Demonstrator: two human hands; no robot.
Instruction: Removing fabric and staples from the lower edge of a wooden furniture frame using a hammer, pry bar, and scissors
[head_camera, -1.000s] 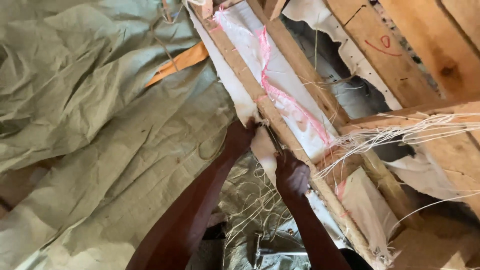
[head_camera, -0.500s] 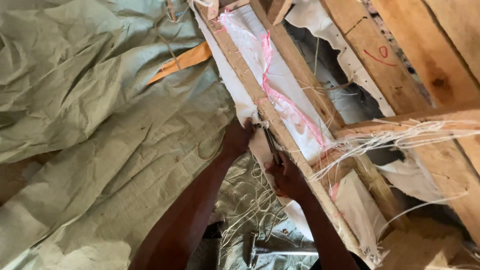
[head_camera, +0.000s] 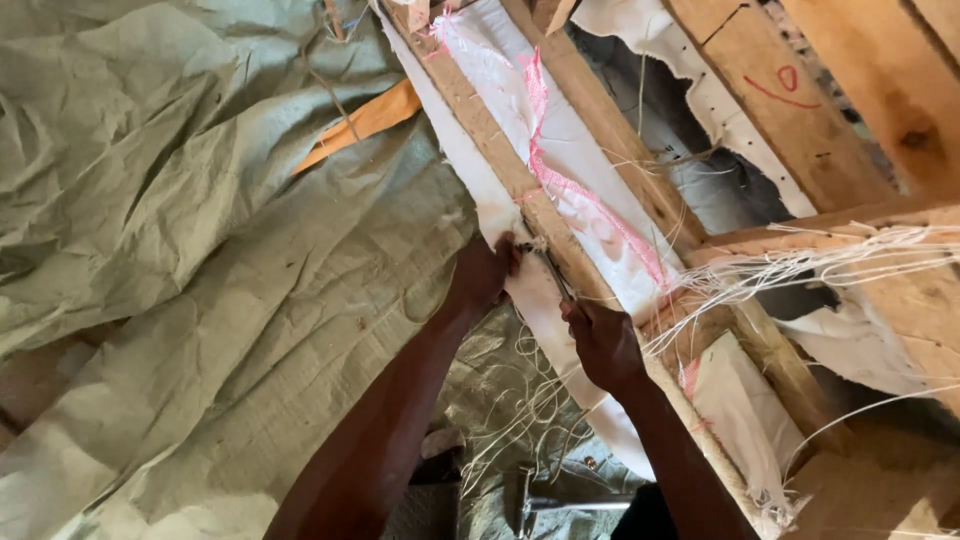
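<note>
Both hands work at the edge of a wooden frame rail (head_camera: 480, 120) that runs diagonally from the top centre down to the lower right. The left hand (head_camera: 483, 272) presses its fingers closed against white woven fabric (head_camera: 535, 300) where it wraps over the rail's side, pinching the cloth. The right hand (head_camera: 603, 343) is curled tight around a slim metal tool (head_camera: 548, 268), whose tip lies against the rail just beside the left fingers; what kind of tool it is cannot be told. A pink frayed strip (head_camera: 560, 180) trails along the white fabric between two rails. Loose white threads (head_camera: 790, 265) hang from a cross beam to the right. Crumpled olive-green woven sheeting (head_camera: 200, 230) covers the left side, with an orange strip (head_camera: 365, 122) showing through a fold. Below the arms lies a metal tool (head_camera: 555, 503), partly hidden.
</note>
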